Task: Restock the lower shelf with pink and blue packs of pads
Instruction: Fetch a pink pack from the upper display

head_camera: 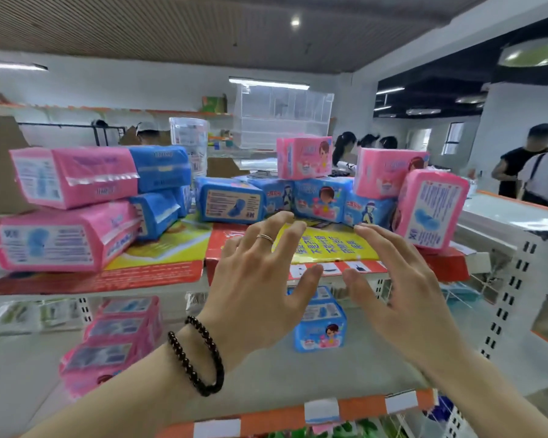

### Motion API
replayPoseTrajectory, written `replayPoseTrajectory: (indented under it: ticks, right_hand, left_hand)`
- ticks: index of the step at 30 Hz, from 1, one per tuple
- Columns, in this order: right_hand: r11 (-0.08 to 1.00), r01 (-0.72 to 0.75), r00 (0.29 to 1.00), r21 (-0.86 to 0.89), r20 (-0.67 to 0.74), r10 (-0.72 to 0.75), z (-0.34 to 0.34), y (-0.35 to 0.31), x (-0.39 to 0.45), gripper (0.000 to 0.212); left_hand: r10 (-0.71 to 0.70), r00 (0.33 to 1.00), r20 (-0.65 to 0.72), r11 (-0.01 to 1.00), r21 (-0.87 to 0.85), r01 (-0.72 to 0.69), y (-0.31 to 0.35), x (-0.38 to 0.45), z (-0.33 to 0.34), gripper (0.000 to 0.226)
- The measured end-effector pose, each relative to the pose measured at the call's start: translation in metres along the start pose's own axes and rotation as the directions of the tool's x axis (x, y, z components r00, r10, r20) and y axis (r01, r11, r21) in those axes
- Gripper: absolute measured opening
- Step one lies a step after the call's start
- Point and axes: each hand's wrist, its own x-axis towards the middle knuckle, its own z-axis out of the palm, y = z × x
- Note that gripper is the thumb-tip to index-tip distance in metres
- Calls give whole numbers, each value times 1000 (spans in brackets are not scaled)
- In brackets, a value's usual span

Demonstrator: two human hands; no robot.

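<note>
My left hand [257,286], with a ring and a dark bead bracelet, and my right hand [402,289] hover open and empty in front of the top shelf [159,273]. On that shelf lie pink packs [73,175] stacked at the left, blue packs [231,200] in the middle, and more pink packs [431,207] at the right. On the lower shelf [266,377] several pink packs [114,336] stand in a row at the left. A blue pack [320,324] stands there between my hands, partly hidden by them.
Flat printed cardboard [326,248] lies under the packs on the top shelf. A white perforated upright [506,295] bounds the shelf at the right. Clear plastic bins [282,115] stand behind. Several people [519,159] are in the background at the right.
</note>
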Motion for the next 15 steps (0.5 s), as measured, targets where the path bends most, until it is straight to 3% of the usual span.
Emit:
replayPoseTrajectory:
  ticks: [11,15]
  right_hand:
    - [975,-139,990,-174,-50,133,6,8,37,66]
    - [867,-288,954,-405,-196,225,-5,35,50,67]
  left_hand:
    - [74,994,85,997,-15,-73,-28,39,-3,67]
    - [93,990,110,996,-8,-92,-21,53,12,69]
